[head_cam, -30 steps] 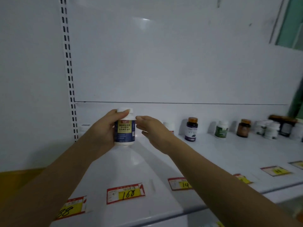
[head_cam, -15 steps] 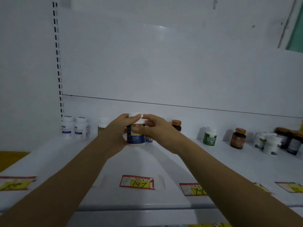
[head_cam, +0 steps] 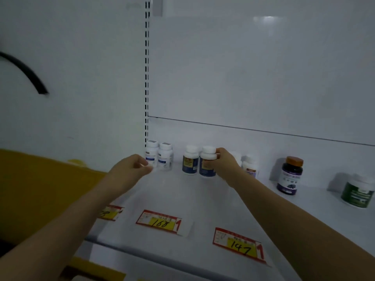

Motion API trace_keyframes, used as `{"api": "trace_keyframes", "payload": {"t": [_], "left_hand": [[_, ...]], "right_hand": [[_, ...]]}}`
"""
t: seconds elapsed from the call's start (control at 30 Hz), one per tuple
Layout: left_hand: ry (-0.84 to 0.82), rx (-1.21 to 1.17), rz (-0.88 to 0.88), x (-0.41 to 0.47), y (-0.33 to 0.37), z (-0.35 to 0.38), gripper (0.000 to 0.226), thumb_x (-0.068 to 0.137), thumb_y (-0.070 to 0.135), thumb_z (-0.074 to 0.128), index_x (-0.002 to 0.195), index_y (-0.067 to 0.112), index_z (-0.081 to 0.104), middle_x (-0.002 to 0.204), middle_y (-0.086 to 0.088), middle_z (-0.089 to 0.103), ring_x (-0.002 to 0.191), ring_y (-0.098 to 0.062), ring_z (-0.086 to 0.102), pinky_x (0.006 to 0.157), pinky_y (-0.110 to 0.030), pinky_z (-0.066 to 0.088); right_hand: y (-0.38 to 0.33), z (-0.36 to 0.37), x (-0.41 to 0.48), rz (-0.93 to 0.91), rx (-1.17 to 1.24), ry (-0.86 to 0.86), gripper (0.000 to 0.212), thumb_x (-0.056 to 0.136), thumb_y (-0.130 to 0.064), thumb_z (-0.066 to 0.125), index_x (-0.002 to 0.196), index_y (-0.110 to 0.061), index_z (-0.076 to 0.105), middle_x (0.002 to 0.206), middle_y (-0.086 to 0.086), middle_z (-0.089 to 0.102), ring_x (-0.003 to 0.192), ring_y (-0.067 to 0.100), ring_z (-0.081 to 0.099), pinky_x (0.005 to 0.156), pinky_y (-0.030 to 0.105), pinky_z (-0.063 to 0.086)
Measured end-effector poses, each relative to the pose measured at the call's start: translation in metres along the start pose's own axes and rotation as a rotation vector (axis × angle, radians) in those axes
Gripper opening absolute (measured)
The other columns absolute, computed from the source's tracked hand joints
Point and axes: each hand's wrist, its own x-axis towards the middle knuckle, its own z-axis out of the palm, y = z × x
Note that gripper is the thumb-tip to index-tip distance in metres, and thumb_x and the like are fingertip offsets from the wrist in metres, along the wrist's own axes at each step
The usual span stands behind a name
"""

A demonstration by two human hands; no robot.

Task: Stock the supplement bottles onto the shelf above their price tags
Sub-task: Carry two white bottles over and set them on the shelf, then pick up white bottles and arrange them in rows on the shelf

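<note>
A blue-labelled bottle with a white cap (head_cam: 207, 161) stands on the white shelf (head_cam: 182, 197) at the back, right beside a matching bottle (head_cam: 190, 162). My right hand (head_cam: 225, 164) grips the right one by its cap and side. My left hand (head_cam: 132, 169) hovers loosely curled and holds nothing, just in front of two white bottles (head_cam: 159, 156) at the shelf's left end. Price tags marked 168 (head_cam: 160, 222) and 147 (head_cam: 239, 246) lie along the front edge.
More bottles stand along the back: a white one (head_cam: 250, 166) behind my right wrist, a purple one with an orange cap (head_cam: 290, 175), a green one (head_cam: 358, 192). A slotted upright (head_cam: 147, 78) marks the shelf's left end. Yellow surface (head_cam: 40, 189) at left.
My left hand has let go of the blue-labelled bottle and drawn back to the left. My right hand now holds it standing on the shelf beside its twin. The view swung left.
</note>
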Motion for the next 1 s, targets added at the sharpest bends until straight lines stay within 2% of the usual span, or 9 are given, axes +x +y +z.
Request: {"api": "trace_keyframes", "payload": {"t": [0.07,0.17,0.33,0.43,0.53,0.7,0.77,0.9,1.0], "left_hand": [[-0.046,0.215,0.037,0.006,-0.008,0.003,0.031,0.089,0.035,0.057,0.115,0.019,0.055,0.106,0.000,0.056,0.091,-0.014,0.054,0.071,-0.024,0.041],[-0.117,0.470,0.096,0.010,-0.014,0.012,0.041,0.090,0.039,0.054,0.127,0.021,0.048,0.121,-0.003,0.053,0.103,-0.017,0.051,0.085,-0.026,0.043],[-0.143,0.651,0.159,0.016,-0.017,0.023,0.043,0.092,0.041,0.048,0.130,0.022,0.043,0.131,-0.002,0.048,0.116,-0.019,0.047,0.095,-0.031,0.043],[-0.156,0.695,0.188,0.018,-0.016,0.027,0.043,0.092,0.042,0.048,0.130,0.023,0.043,0.131,-0.002,0.048,0.117,-0.019,0.046,0.096,-0.031,0.042],[-0.166,0.711,0.216,0.018,-0.013,0.026,0.043,0.092,0.042,0.047,0.131,0.023,0.043,0.133,-0.002,0.047,0.118,-0.019,0.046,0.097,-0.031,0.042],[-0.163,0.664,0.363,0.013,0.015,0.038,0.042,0.091,0.040,0.050,0.129,0.021,0.047,0.130,-0.002,0.051,0.111,-0.019,0.051,0.095,-0.031,0.045],[-0.172,0.648,0.462,0.009,0.039,0.053,0.040,0.091,0.039,0.050,0.127,0.021,0.049,0.123,-0.003,0.054,0.104,-0.018,0.054,0.091,-0.032,0.047],[-0.221,0.610,0.614,-0.012,0.101,0.099,0.035,0.091,0.039,0.049,0.120,0.019,0.051,0.118,-0.005,0.054,0.105,-0.022,0.053,0.088,-0.034,0.046],[-0.300,0.582,0.722,-0.044,0.158,0.149,0.036,0.092,0.040,0.047,0.121,0.019,0.049,0.120,-0.005,0.053,0.108,-0.023,0.050,0.090,-0.034,0.044]], "right_hand": [[0.007,0.006,0.009,0.031,-0.008,0.028,0.049,0.084,-0.008,0.065,0.129,-0.003,0.046,0.124,0.018,0.057,0.114,0.033,0.055,0.087,0.038,0.045],[0.013,0.014,0.017,0.049,-0.022,0.030,0.050,0.085,-0.009,0.066,0.130,-0.005,0.046,0.125,0.017,0.056,0.113,0.031,0.054,0.085,0.034,0.044],[0.014,0.024,0.022,0.016,-0.041,0.038,0.044,0.086,-0.014,0.064,0.127,-0.008,0.047,0.121,0.014,0.059,0.098,0.023,0.053,0.081,0.033,0.043],[0.013,0.025,0.020,0.015,-0.072,0.026,0.040,0.088,-0.017,0.062,0.125,-0.009,0.049,0.119,0.014,0.060,0.098,0.023,0.055,0.085,0.036,0.045],[0.010,0.024,0.015,0.014,-0.105,0.005,0.039,0.089,-0.017,0.061,0.125,-0.006,0.051,0.122,0.015,0.061,0.108,0.029,0.058,0.093,0.040,0.046],[-0.001,-0.001,-0.009,0.040,-0.066,0.021,0.064,0.087,-0.018,0.066,0.142,-0.008,0.035,0.142,0.009,0.045,0.126,0.025,0.047,0.099,0.035,0.044],[-0.005,-0.026,-0.025,0.007,-0.093,0.035,0.058,0.088,-0.019,0.064,0.140,-0.009,0.040,0.142,0.007,0.047,0.124,0.024,0.049,0.090,0.029,0.045],[0.003,-0.109,-0.071,-0.035,-0.321,0.150,0.044,0.090,-0.021,0.061,0.131,-0.010,0.052,0.133,0.005,0.056,0.120,0.022,0.053,0.091,0.023,0.040],[0.028,-0.188,-0.124,0.042,-0.461,0.286,0.039,0.090,-0.021,0.060,0.127,-0.010,0.056,0.129,0.006,0.058,0.118,0.022,0.054,0.090,0.025,0.043]]}}
